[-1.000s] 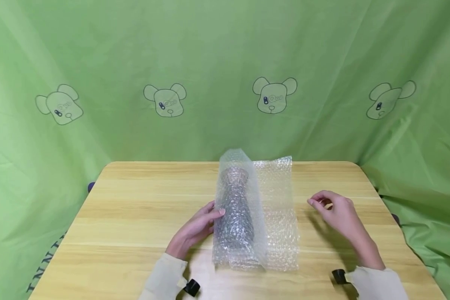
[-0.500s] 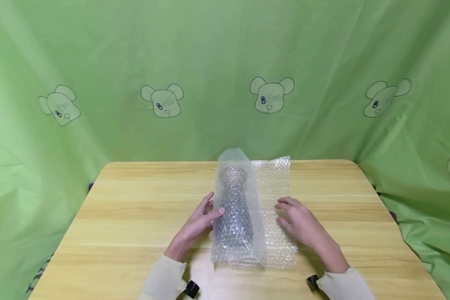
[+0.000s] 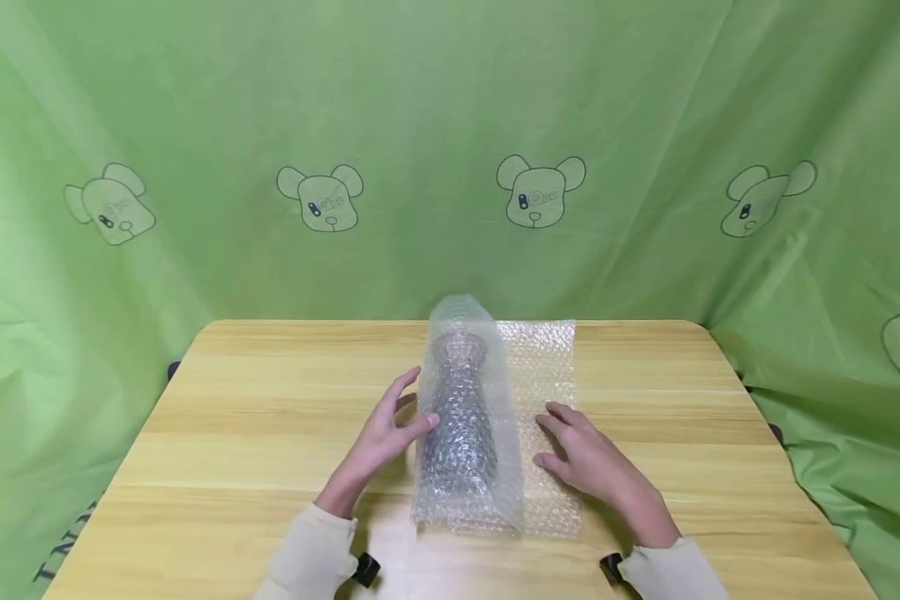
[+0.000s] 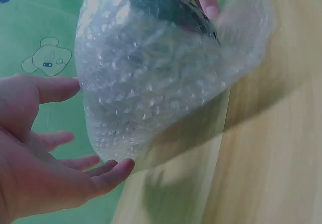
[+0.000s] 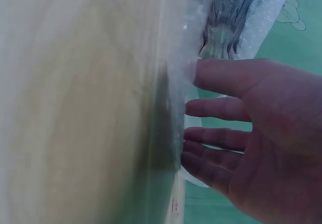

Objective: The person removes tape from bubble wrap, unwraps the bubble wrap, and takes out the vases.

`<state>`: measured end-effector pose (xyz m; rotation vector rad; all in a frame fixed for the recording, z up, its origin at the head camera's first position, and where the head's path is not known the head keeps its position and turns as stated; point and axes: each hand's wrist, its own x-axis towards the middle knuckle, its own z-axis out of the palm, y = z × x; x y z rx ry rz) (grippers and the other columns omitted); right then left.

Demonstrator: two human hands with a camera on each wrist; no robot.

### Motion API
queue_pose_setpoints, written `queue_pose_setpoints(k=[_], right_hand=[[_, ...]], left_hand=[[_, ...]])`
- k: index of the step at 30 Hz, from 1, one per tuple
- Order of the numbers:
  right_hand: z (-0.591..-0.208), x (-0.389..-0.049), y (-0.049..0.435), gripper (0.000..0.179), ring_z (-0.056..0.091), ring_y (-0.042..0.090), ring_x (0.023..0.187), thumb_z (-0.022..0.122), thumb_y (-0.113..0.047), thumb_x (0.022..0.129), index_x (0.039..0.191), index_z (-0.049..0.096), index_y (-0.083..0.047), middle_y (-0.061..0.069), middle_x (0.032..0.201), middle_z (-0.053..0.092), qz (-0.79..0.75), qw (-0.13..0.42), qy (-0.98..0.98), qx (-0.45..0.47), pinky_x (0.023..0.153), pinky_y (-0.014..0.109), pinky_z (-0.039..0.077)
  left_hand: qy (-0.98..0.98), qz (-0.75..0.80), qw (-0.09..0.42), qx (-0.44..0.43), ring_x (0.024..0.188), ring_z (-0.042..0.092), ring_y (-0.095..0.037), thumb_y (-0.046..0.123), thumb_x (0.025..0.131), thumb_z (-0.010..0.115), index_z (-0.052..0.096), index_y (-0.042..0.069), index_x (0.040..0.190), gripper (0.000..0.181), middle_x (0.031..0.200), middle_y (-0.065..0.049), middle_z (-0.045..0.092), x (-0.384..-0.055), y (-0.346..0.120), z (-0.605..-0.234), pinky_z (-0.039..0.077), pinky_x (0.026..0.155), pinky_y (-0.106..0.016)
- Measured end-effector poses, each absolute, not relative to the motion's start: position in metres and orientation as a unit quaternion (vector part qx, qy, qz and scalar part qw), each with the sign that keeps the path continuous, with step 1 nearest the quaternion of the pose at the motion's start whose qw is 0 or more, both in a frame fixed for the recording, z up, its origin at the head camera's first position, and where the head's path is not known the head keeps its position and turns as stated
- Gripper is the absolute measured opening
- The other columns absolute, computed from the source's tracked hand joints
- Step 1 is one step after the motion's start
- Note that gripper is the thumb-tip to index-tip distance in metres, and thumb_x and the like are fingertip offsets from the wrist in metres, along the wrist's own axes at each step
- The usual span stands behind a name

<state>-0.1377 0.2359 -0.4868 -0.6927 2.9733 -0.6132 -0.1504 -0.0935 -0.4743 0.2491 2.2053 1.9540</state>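
A glass vase lies inside clear bubble wrap, its narrow neck toward the far edge of the table. One layer covers the vase, and a flat flap extends to its right. My left hand is at the vase's left side, thumb on the wrap and fingers spread. In the left wrist view, the vase's dark round base shows through the wrap's end. My right hand is over the flap with loosely bent fingers. The right wrist view has its fingertips right at the wrap.
The light wooden table has rounded far corners. Behind and beside it hangs a green curtain with printed bear heads. Both wrists have pale sleeves with small black devices attached.
My right hand has come left from over the bare table onto the bubble wrap flap, its fingers loosening. My left fingers have spread a little, and the wrapped vase appears slightly further left.
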Motion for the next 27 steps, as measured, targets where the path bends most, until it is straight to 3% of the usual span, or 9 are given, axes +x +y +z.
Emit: queue_pose_setpoints(k=[5,10,16,19,22,24,27], right_hand=[[-0.489,-0.137,0.237,0.063,0.044,0.051,0.136,0.079,-0.025,0.092,0.14,0.056,0.008,0.033,0.15,0.044,-0.192,0.016,0.954,-0.228,0.109,0.063,0.041],[-0.488,-0.137,0.237,0.062,0.045,0.051,0.135,0.078,-0.025,0.092,0.139,0.056,0.009,0.033,0.149,0.045,-0.193,0.01,0.953,-0.232,0.108,0.064,0.042],[-0.488,-0.138,0.235,0.06,0.044,0.051,0.136,0.077,-0.025,0.093,0.139,0.057,0.008,0.032,0.149,0.045,-0.192,0.011,0.953,-0.236,0.108,0.064,0.043],[-0.489,-0.139,0.235,0.062,0.043,0.051,0.137,0.077,-0.025,0.093,0.14,0.056,0.009,0.033,0.15,0.043,-0.192,0.014,0.953,-0.234,0.109,0.064,0.041],[-0.49,-0.138,0.236,0.062,0.042,0.051,0.137,0.077,-0.024,0.093,0.141,0.055,0.009,0.033,0.151,0.042,-0.193,0.015,0.953,-0.232,0.109,0.064,0.041],[-0.491,-0.138,0.236,0.063,0.042,0.051,0.137,0.077,-0.024,0.093,0.141,0.055,0.009,0.033,0.151,0.042,-0.194,0.014,0.954,-0.23,0.109,0.064,0.041],[-0.492,-0.137,0.235,0.063,0.044,0.052,0.136,0.079,-0.023,0.091,0.14,0.055,0.01,0.034,0.15,0.043,-0.196,0.008,0.954,-0.229,0.107,0.065,0.042]], left_hand=[[0.788,0.6,0.034,0.134,0.144,0.034,-0.047,0.008,0.09,0.077,0.041,0.007,0.155,0.074,0.161,-0.018,0.035,-0.15,-0.09,-0.471,0.043,0.108,-0.063],[0.83,0.526,-0.007,0.186,0.144,0.039,-0.039,0.006,0.09,0.076,0.042,0.006,0.154,0.072,0.159,-0.013,0.041,-0.149,-0.083,-0.46,0.047,0.107,-0.057],[0.858,0.464,-0.032,0.22,0.143,0.041,-0.038,0.002,0.091,0.074,0.058,0.005,0.141,0.053,0.156,-0.019,0.044,-0.147,-0.08,-0.451,0.035,0.116,-0.058],[0.867,0.441,-0.04,0.231,0.142,0.042,-0.041,0.002,0.094,0.068,0.06,0.003,0.136,0.043,0.156,-0.022,0.043,-0.142,-0.076,-0.447,0.034,0.116,-0.06],[0.885,0.401,-0.033,0.234,0.146,0.035,-0.041,0.016,0.102,0.061,0.054,0.002,0.144,0.045,0.16,-0.023,0.035,-0.132,-0.065,-0.438,0.031,0.118,-0.061],[0.902,0.366,-0.012,0.228,0.151,0.026,-0.041,0.034,0.105,0.056,0.045,0.005,0.153,0.057,0.166,-0.021,0.025,-0.124,-0.054,-0.431,0.026,0.118,-0.063],[0.93,0.298,0.02,0.215,0.154,0.014,-0.04,0.059,0.1,0.052,0.033,0.011,0.161,0.08,0.17,-0.018,0.01,-0.115,-0.034,-0.423,0.023,0.117,-0.068]])
